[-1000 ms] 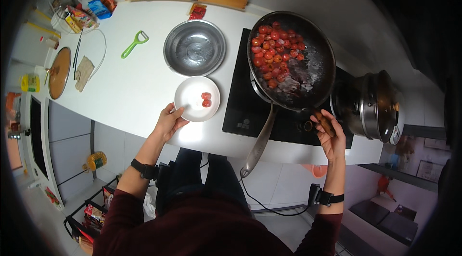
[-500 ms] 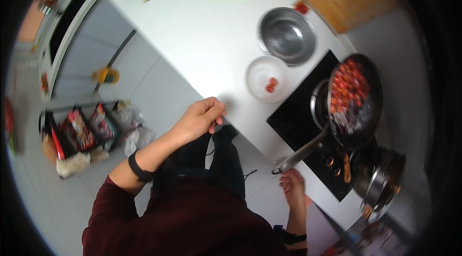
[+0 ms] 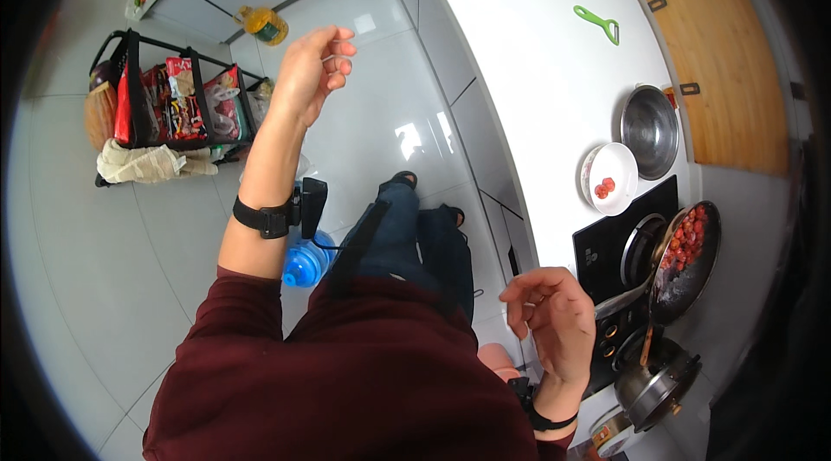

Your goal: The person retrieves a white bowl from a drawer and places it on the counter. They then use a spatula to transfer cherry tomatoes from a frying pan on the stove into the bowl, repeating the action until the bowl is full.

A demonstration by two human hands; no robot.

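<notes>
My left hand (image 3: 313, 71) is held out over the floor, well away from the counter. Its fingers are loosely bent and apart, with nothing in them. Lower on the right, beside the counter's edge, my right hand (image 3: 554, 318) is raised with its fingers half curled and apart, also holding nothing. It is nearest to the handle (image 3: 625, 298) of a dark frying pan (image 3: 666, 298), though I cannot tell that they touch. Red chopped pieces (image 3: 688, 240) lie in the pan, which appears tilted over the black stove (image 3: 597, 245).
On the white counter (image 3: 528, 80) are a white bowl (image 3: 618, 165) with a few red pieces, a metal bowl (image 3: 649, 128) and a green peeler (image 3: 595, 23). A wooden board (image 3: 714, 54) stands behind. A lidded pot (image 3: 645, 396) sits beyond the pan. Floor: rack (image 3: 206, 102), oil bottle (image 3: 262, 25), blue bottle (image 3: 303, 264).
The view has shifted, putting the counter farther right. My left hand has moved away from the counter's edge, out over the floor. My right hand appears higher and closer, its fingers spread more.
</notes>
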